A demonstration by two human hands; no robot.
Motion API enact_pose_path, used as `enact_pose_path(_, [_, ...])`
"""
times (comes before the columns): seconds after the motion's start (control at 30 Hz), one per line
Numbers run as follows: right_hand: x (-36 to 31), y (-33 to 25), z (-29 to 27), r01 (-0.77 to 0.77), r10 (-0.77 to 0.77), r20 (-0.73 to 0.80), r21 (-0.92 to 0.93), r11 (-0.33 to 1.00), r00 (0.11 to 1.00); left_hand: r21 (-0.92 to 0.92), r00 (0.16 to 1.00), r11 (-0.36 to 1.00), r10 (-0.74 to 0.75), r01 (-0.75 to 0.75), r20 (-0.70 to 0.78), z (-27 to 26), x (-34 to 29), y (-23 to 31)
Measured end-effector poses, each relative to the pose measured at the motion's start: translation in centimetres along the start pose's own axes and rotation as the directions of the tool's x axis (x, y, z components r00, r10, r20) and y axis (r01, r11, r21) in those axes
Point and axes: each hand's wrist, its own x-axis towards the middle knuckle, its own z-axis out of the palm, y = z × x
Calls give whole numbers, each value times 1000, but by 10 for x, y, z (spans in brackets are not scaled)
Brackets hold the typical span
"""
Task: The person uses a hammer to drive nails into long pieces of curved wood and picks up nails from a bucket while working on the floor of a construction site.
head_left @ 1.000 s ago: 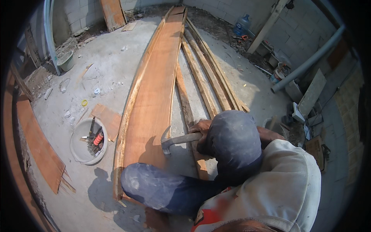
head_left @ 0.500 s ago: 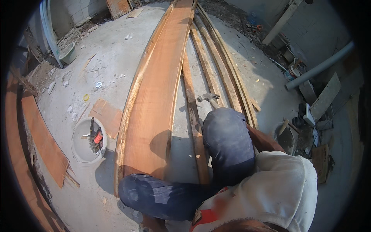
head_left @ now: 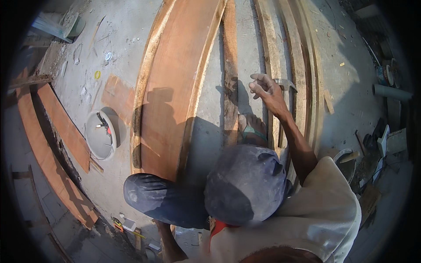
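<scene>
- Hammer with a curved grey metal claw head (head_left: pixel 286 83) is seen above the long pale sawn timbers (head_left: pixel 299 65), just beside the right hand (head_left: pixel 269 93). Whether it is rested there or held partly behind the hand cannot be told.
- The right hand is raised with half-curled fingers, and the thumb is brought near to the index finger. Whether something small is pinched between them cannot be told.
- The left hand is hidden, so its state cannot be told.
- The wide reddish-brown wooden board (head_left: pixel 182 74) is laid to the left, edged along both sides by rough pale battens, with its near end close to the dark blue trouser knee (head_left: pixel 149 197).
- If the hammer is only rested, it could be knocked into a gap between the timbers by a careless movement of the forearm.
- If a blow were misdirected, the bare foot with a green sandal strap (head_left: pixel 253 129) could be hurt, because it is placed near the dark-stained narrow wood strip (head_left: pixel 230 74).
- The board could be shifted if it were pushed by the knee.
- A badly set edge could be overlooked, since the near part of the board is covered by shadow.
</scene>
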Motion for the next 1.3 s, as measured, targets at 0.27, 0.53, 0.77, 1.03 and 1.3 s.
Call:
enact_pose_path(0.27, [160, 14, 111, -308, -5, 381, 755, 578, 925, 15, 963, 963, -270, 270, 18, -13, 32, 80])
enact_pose_path(0.53, [174, 16, 138, -434, -112, 498, 829, 353, 860, 38, 897, 897, -441, 441, -20, -38, 26, 111])
enact_pose_path(0.77, [165, 8, 154, -358, 29, 369, 876, 324, 929, 38, 889, 889, -456, 457, -37, -50, 33, 118])
enact_pose_path(1.03, [158, 7, 144, -344, -21, 366, 890, 300, 930, 5, 879, 880, -475, 476, -48, -58, 36, 127])
enact_pose_path(1.3, [154, -11, 166, -404, -40, 455, 824, 397, 889, -400, 799, 851, -485, 339, -356, -128, 64, 119])
